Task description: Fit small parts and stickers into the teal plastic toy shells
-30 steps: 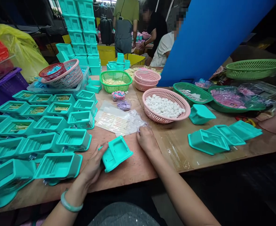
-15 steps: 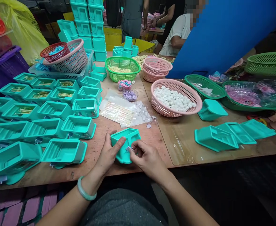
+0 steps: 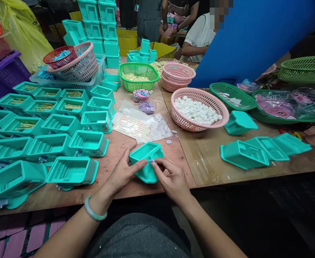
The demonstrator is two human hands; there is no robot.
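My left hand (image 3: 123,172) grips a teal plastic tray (image 3: 147,159) by its left side and tilts it above the near edge of the wooden table (image 3: 200,157). My right hand (image 3: 170,178) pinches a tiny pale piece (image 3: 151,162) against the tray's right side. Just beyond lie clear bags with small parts (image 3: 146,127). A green bangle (image 3: 93,211) circles my left wrist.
Rows of teal trays (image 3: 52,143) fill the table's left half, and a few more (image 3: 262,148) lie at right. A pink basket of white pieces (image 3: 199,113), green baskets (image 3: 138,75) and stacked teal boxes (image 3: 100,28) stand behind. People work at the far end by a blue board (image 3: 254,36).
My right hand left the clear bags with a tiny piece and came to the tray. My left hand turned the tray up and drew it nearer to me.
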